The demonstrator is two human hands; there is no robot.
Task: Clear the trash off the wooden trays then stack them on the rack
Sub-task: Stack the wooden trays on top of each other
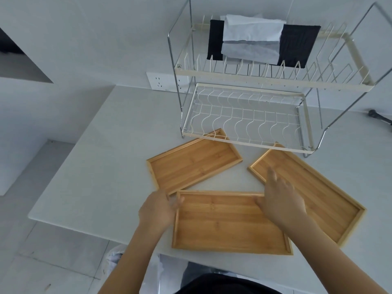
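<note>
A white table [89,166] fills most of the room in front of the person, its near edge running off at 7 o'clock. On it, at 1 o'clock, stands the rack [246,115], a two-tier wire frame with chrome legs. The lower tier holds nothing that shows; the upper tier carries a black cloth [297,46] with white paper [252,39] lying over it.

Three wooden trays lie flat on the table below the rack, and no trash shows on any of them. The right tray [318,192] lies slanted at 3 o'clock, its far corner just under the rack's front edge. The near tray [224,221] sits squarely at 6 o'clock, close to the table edge. The left tray [195,164] lies slanted at 11 o'clock from the near one, its far corner tucked under the rack's lower tier.

The right hand [280,198] reaches over the near tray's far right corner, fingers spread and loose, thumb touching the rim; whether it grips is unclear. The left hand [159,209] is at the far left corner, fingers curled against the rim; a firm grip cannot be told through the blur.

A wall socket [161,81] sits at 12 o'clock behind the table.
</note>
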